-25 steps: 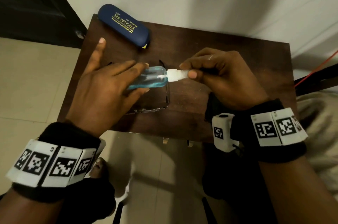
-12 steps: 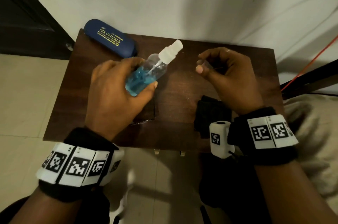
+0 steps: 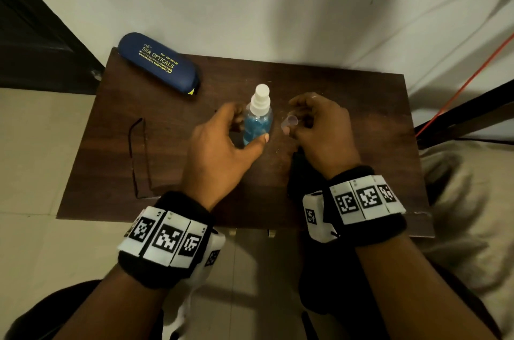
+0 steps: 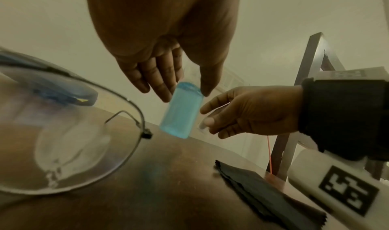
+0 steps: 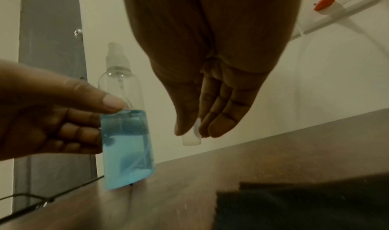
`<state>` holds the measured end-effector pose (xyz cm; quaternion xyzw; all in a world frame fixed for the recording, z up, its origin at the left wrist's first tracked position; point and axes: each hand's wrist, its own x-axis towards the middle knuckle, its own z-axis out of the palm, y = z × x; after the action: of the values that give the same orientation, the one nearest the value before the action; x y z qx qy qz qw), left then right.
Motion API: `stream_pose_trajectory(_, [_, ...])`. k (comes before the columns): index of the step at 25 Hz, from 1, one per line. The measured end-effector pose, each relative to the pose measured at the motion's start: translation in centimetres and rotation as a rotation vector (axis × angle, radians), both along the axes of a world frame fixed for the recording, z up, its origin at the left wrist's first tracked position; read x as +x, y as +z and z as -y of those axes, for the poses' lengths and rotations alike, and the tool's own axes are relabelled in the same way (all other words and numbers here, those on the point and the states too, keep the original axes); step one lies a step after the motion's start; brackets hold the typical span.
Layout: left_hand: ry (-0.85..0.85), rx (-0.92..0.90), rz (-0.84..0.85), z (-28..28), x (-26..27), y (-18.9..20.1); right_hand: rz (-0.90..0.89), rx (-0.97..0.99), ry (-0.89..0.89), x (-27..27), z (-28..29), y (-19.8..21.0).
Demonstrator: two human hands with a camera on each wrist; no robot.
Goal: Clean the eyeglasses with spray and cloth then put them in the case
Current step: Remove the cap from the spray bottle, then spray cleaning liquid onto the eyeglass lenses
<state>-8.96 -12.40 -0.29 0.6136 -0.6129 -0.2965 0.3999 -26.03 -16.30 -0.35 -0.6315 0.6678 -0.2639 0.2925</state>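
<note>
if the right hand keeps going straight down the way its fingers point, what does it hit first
Most likely the bare wooden table. The right hand points down, pinching the clear cap, so that cap would touch first. The spray bottle stands aside, though depth is unclear.

— Where's the left hand [image 3: 219, 145]?
— Fingers and thumb curled around the spray bottle [image 3: 257, 120], upright (banded wrist toward the camera).
— And the right hand [image 3: 319, 131]?
— Just beside it, fingertips pinching the clear cap [image 3: 289, 121], remaining fingers curled in.
</note>
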Motion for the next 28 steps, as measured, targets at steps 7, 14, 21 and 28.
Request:
stream_pose_trajectory(7, [-0.036, 0.109, 0.069, -0.4, 0.0, -1.1, -0.278, 0.188, 0.091, 0.9, -1.0, -0.6])
stream_pose_trajectory(14, [-0.052, 0.151, 0.068, -0.6, 0.3, -1.8, -0.315, 0.222, 0.098, 1.6, -1.3, -0.1])
stream_pose_trajectory(21, [-0.077, 0.166, 0.159, -1.0, 1.2, -0.8, -0.233, -0.124, 0.053, 2.2, -3.7, 2.9])
stream_pose_trajectory(28, [-0.075, 0.148, 0.34, -2.4, 5.4, 1.6, -0.101, -0.325, 0.055, 4.5, -7.8, 2.0])
